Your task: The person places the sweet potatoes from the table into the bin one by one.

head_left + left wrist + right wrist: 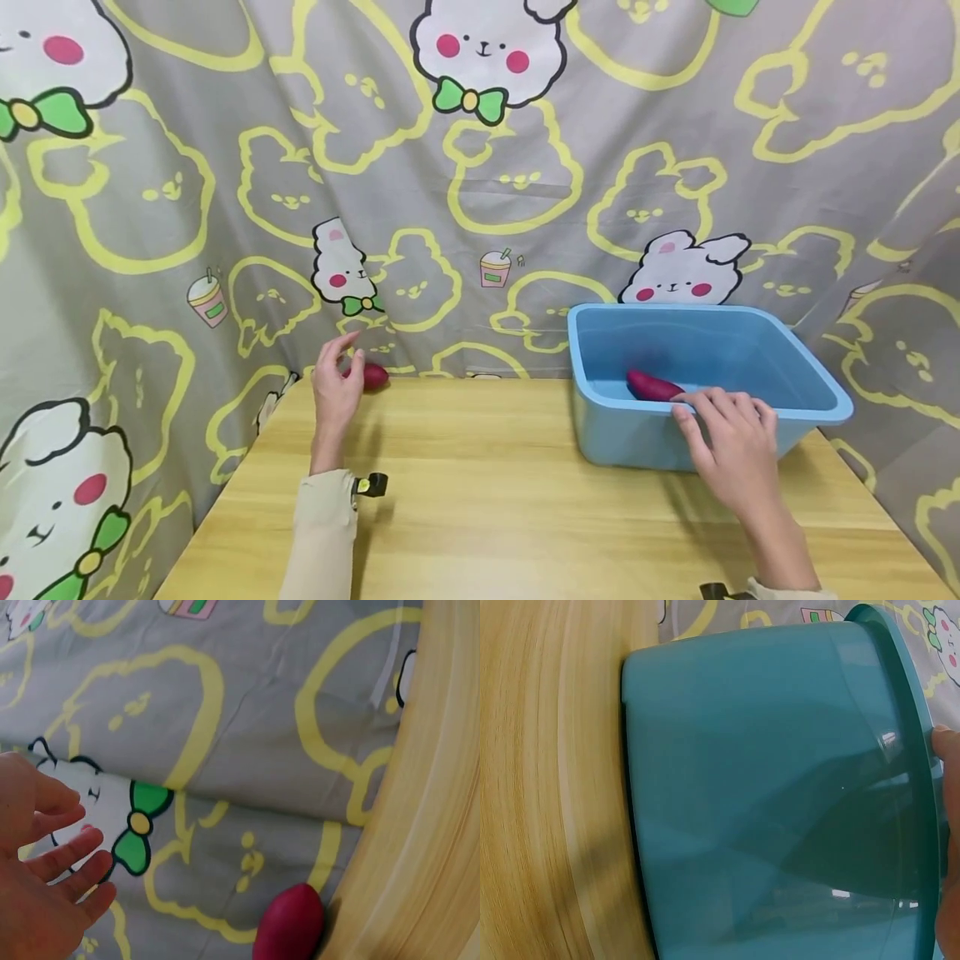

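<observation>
My left hand (pixel 337 383) is at the table's far left, beside a dark-magenta, smooth sweet potato (pixel 377 377) that lies by the curtain. In the left wrist view its loosely bent fingers (pixel 71 862) are apart from the sweet potato (pixel 291 924) and hold nothing. On the right, my right hand (pixel 738 454) grips the front rim of a blue plastic tub (pixel 622 433); some fingertips are hidden at the rim. Inside the tub, near those fingers, lies a second magenta sweet potato (pixel 651 387). The right wrist view shows the tub's outer wall (pixel 765 765), with part of the hand (pixel 949 750) at its rim.
A grey curtain (pixel 420 192) printed with rabbits and yellow outlines hangs behind and at the sides of the wooden table (pixel 480 500). The tub stands at the table's right side, close to the curtain. Straps with small black pieces (pixel 372 484) sit at the wrists.
</observation>
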A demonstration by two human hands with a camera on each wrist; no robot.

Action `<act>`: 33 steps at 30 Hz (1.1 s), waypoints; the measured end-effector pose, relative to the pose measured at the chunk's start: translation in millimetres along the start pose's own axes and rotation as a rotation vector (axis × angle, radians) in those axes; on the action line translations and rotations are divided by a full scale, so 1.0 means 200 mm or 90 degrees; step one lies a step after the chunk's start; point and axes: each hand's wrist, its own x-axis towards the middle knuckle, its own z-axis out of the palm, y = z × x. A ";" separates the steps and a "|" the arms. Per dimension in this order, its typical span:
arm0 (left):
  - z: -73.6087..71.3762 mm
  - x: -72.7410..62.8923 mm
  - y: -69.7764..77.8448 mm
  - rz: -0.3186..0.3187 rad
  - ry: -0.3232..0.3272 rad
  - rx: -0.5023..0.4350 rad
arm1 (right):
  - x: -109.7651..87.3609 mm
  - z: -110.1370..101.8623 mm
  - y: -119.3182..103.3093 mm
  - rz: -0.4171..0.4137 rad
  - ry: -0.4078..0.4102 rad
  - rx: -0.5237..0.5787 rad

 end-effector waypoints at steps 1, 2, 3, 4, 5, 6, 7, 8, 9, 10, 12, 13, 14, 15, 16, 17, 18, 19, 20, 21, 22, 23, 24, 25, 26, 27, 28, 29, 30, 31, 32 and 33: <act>0.00 0.00 -0.01 0.003 0.005 0.003 | 0.00 0.00 0.00 0.000 -0.001 -0.001; 0.00 0.00 -0.01 0.006 0.008 0.008 | 0.00 -0.01 0.01 -0.001 -0.002 -0.002; 0.00 0.00 -0.02 0.008 0.008 0.014 | 0.00 -0.01 0.01 -0.001 -0.004 -0.003; 0.00 0.00 -0.03 0.009 0.007 0.020 | 0.01 -0.01 0.01 -0.001 -0.007 -0.005; 0.00 -0.01 -0.05 0.006 0.003 0.028 | 0.01 -0.01 0.02 -0.001 -0.009 -0.007; 0.00 -0.01 -0.07 0.001 -0.004 0.036 | 0.00 -0.01 0.02 -0.001 -0.011 -0.008; 0.00 -0.02 -0.09 -0.006 -0.012 0.047 | 0.00 -0.01 0.02 -0.001 -0.012 -0.010; -0.01 -0.03 -0.11 -0.014 -0.021 0.058 | 0.00 -0.01 0.02 -0.002 -0.014 -0.012; -0.01 -0.04 -0.13 -0.020 -0.029 0.068 | -0.01 -0.01 0.02 -0.003 -0.017 -0.013; -0.01 -0.04 -0.15 -0.026 -0.038 0.078 | -0.01 0.00 0.02 -0.003 -0.018 -0.014; -0.01 -0.05 -0.18 -0.031 -0.057 0.093 | -0.01 0.00 0.03 -0.005 -0.017 -0.014; -0.01 -0.05 -0.19 -0.034 -0.065 0.100 | -0.01 0.00 0.03 -0.005 -0.017 -0.014; -0.01 -0.05 -0.20 -0.039 -0.076 0.107 | -0.01 0.00 0.03 -0.004 -0.016 -0.013; -0.01 -0.05 -0.21 -0.045 -0.088 0.114 | -0.01 0.00 0.03 -0.002 -0.016 -0.012; 0.00 -0.06 -0.22 -0.054 -0.101 0.122 | -0.01 0.00 0.04 -0.001 -0.014 -0.011; 0.01 -0.06 -0.23 -0.063 -0.115 0.130 | -0.01 0.00 0.04 0.000 -0.013 -0.010; 0.01 -0.06 -0.24 -0.074 -0.128 0.139 | -0.01 0.00 0.04 0.001 -0.012 -0.010; 0.02 -0.06 -0.25 -0.085 -0.140 0.146 | -0.01 -0.01 0.04 0.001 -0.011 -0.009; 0.03 -0.06 -0.25 -0.092 -0.151 0.151 | -0.02 -0.01 0.04 0.000 -0.009 -0.008; 0.04 -0.06 -0.26 -0.096 -0.160 0.154 | -0.02 -0.01 0.04 0.000 -0.007 -0.008; 0.05 -0.06 -0.26 -0.099 -0.167 0.157 | -0.02 -0.02 0.04 0.000 -0.004 -0.008; 0.05 -0.06 -0.26 -0.099 -0.172 0.159 | -0.02 -0.02 0.05 -0.001 -0.002 -0.008; 0.06 -0.06 -0.26 -0.099 -0.175 0.160 | -0.03 -0.02 0.05 0.000 0.001 -0.011; 0.07 -0.06 -0.27 -0.099 -0.177 0.162 | -0.03 -0.02 0.05 0.001 0.001 -0.011; 0.07 -0.06 -0.27 -0.098 -0.181 0.164 | -0.03 -0.02 0.05 0.001 0.000 -0.012; 0.07 -0.06 -0.27 -0.098 -0.183 0.167 | -0.03 -0.02 0.05 0.002 -0.002 -0.014; 0.08 -0.07 -0.28 -0.098 -0.186 0.172 | -0.03 -0.01 0.05 0.003 -0.004 -0.016; 0.08 -0.07 -0.29 -0.098 -0.188 0.175 | -0.03 -0.01 0.05 0.004 -0.008 -0.017; 0.08 -0.08 -0.30 -0.097 -0.191 0.180 | -0.03 -0.01 0.05 0.004 -0.012 -0.017; 0.07 -0.08 -0.31 -0.096 -0.195 0.185 | -0.02 -0.01 0.05 0.004 -0.017 -0.016; 0.07 -0.09 -0.32 -0.094 -0.199 0.190 | -0.02 -0.01 0.05 0.004 -0.020 -0.017; 0.07 -0.09 -0.33 -0.093 -0.201 0.194 | -0.02 -0.01 0.04 0.004 -0.022 -0.016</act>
